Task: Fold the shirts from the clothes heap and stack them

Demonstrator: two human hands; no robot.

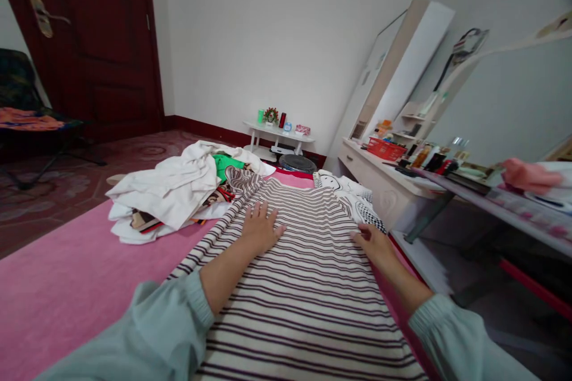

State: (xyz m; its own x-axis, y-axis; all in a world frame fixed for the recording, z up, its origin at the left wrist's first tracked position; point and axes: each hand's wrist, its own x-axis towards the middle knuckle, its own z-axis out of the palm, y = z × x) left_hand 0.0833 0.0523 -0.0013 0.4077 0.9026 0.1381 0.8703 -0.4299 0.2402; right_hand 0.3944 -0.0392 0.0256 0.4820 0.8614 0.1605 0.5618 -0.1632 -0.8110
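A long cream garment with dark stripes (308, 286) lies spread lengthwise on the pink bed cover (67, 286), its neckline at the far end. My left hand (260, 229) rests flat on its upper left part, fingers spread. At the garment's right edge is my right hand (375, 244), its fingers bent and closed on the fabric there; the fingertips are partly hidden. Bunched striped cloth (241, 181) sits at the far left corner of the garment. Just beyond my right hand lies a white printed garment (348, 190) with black checks, partly under the striped one.
A heap of white clothes (174, 184) with a green piece (227, 165) lies on the bed's left side. To the right stand a dressing table (379, 169) with bottles and a red basket (385, 149), and a grey-edged table (504, 205). A low white stand (277, 131) is by the wall.
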